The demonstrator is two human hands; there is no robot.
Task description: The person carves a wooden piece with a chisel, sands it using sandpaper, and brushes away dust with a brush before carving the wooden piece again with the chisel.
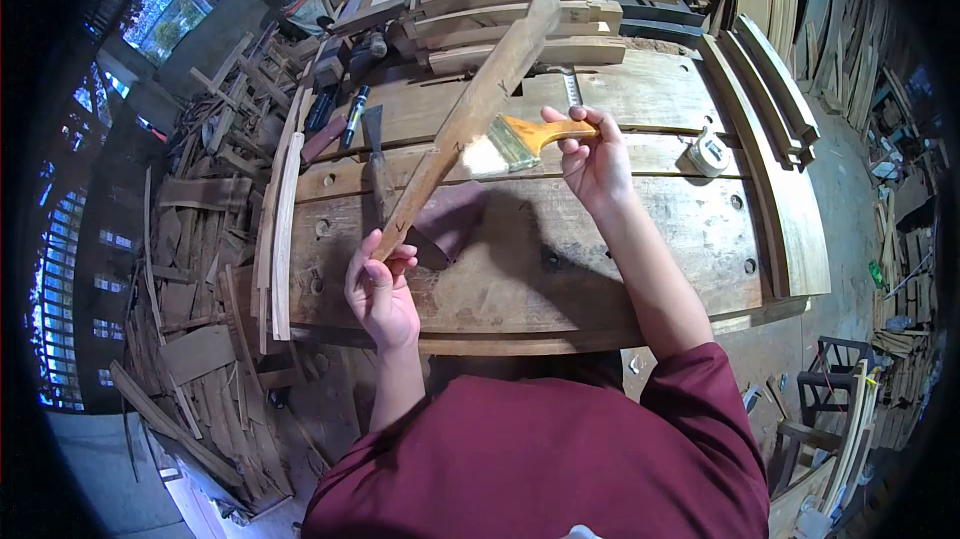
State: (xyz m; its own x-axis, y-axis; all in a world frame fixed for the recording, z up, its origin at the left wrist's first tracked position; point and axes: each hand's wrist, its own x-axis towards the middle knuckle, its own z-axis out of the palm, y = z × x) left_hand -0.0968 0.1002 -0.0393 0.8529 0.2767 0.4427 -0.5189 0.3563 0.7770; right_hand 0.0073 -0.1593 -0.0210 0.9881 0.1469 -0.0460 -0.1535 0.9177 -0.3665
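My left hand (pixel 385 294) grips the lower end of a long, shaped wooden piece (pixel 470 119), which slants up and to the right above the workbench (pixel 480 289). Dark pencil-like marks show on its face. In my right hand (pixel 597 164) is a flat paintbrush (pixel 535 139), held by its orange-brown handle. The pale bristles point left and lie against or just in front of the wood; I cannot tell which. Below the piece, a dark reddish sheet, perhaps sandpaper (pixel 450 219), rests on the bench. Beside it lies a chisel (pixel 376 154).
A tape measure (pixel 709 153) sits at the bench's right. Toward the left lie a marker (pixel 354 117) and dark tools. Stacked boards (pixel 520 14) line the back, and long curved pieces (pixel 765 159) run along the right edge. Scrap wood (pixel 205 359) covers the floor at left.
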